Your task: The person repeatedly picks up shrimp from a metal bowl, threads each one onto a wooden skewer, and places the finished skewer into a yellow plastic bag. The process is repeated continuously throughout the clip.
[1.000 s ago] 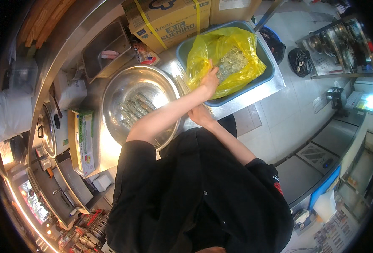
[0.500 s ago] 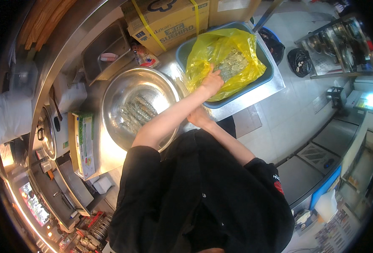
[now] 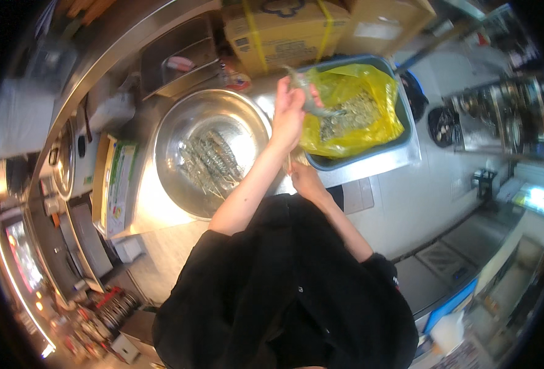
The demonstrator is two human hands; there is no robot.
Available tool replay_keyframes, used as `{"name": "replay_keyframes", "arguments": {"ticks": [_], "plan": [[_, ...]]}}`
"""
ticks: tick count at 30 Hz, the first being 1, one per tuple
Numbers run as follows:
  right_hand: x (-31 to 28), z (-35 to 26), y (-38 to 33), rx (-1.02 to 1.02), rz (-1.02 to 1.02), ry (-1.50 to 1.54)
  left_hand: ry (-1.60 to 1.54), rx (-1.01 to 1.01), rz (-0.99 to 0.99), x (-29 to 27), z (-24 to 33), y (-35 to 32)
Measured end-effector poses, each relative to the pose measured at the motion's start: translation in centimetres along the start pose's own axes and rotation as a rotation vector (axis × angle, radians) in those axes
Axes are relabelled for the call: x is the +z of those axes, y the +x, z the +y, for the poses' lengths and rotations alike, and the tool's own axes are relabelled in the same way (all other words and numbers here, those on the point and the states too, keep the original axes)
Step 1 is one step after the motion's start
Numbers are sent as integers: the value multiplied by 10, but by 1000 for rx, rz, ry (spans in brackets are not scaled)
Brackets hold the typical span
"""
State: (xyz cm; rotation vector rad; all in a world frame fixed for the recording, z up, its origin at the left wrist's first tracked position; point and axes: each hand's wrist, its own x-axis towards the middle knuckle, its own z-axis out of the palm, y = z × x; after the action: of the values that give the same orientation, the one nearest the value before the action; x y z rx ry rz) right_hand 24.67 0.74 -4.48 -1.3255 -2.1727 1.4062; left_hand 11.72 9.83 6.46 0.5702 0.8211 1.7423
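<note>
My left hand (image 3: 289,114) is closed around a raw grey shrimp (image 3: 312,98), raised above the left edge of a yellow plastic bag (image 3: 392,89). Inside that bag lies a heap of grey shrimp (image 3: 361,114); the bag lines a blue-grey tub (image 3: 406,117). Closer to my body, my right hand (image 3: 309,182) has its fingers pinched on a thin wooden skewer (image 3: 288,165), whose tip points up toward the left hand. Left of my left forearm stands a wide steel bowl (image 3: 169,132), with several long shrimp (image 3: 213,157) laid side by side in it.
Behind the bowl sit a rectangular metal pan (image 3: 183,52) and a yellow-strapped cardboard box (image 3: 284,40). A narrow open carton (image 3: 117,184) stands left of the bowl on the steel table (image 3: 146,212). A black bag (image 3: 443,126) rests on the floor at right.
My left hand has come out of the yellow bag, up and to the left, with a shrimp. My right hand has shifted slightly right. The view has moved a little.
</note>
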Motion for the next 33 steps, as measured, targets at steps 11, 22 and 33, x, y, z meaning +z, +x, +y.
{"name": "replay_keyframes", "arguments": {"ticks": [11,22,33], "plan": [[26,15,17,-5,-5,-235,-491,44,615,-243,65,-152],[59,5,112,156,22,-551,-474,33,697,-229,54,-172],[8,-21,4,66,-58,-224,-555,97,461,-208,78,-148]]}}
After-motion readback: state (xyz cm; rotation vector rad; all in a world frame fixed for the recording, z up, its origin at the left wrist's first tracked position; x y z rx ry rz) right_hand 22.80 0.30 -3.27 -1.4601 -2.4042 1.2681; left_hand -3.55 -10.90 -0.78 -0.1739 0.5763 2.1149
